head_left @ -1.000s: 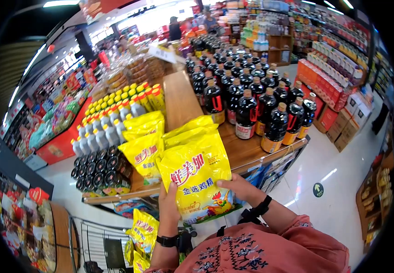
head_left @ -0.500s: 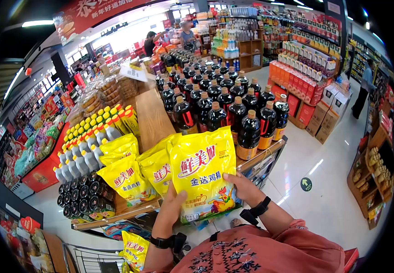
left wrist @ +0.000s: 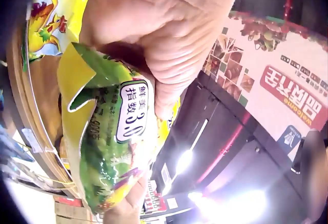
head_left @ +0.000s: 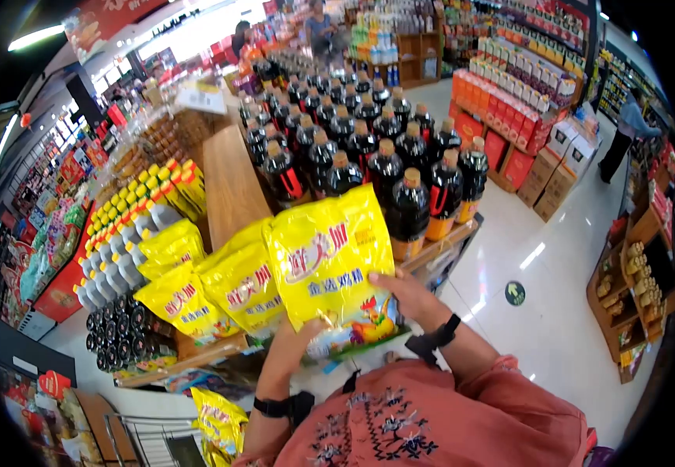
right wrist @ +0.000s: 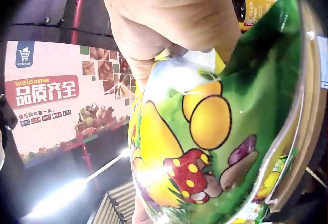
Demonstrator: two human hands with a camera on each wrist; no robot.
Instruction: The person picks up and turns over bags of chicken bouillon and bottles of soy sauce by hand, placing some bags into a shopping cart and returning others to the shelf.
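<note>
One yellow bag is pinched by its lower sides in my left grip and right grip, near similar bags and dark bottles on the surface.

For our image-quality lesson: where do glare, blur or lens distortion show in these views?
Head: fisheye curving, black corners, slightly blurred print on the held glossy yellow plastic bag; left wrist: blown-out glare from white ceiling lights; right wrist: overexposed long white lamp, bright highlight on the bag.

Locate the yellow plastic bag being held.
The yellow plastic bag is near centre in the head view, between left hand and right hand, in front of dark brown-capped bottles.
</note>
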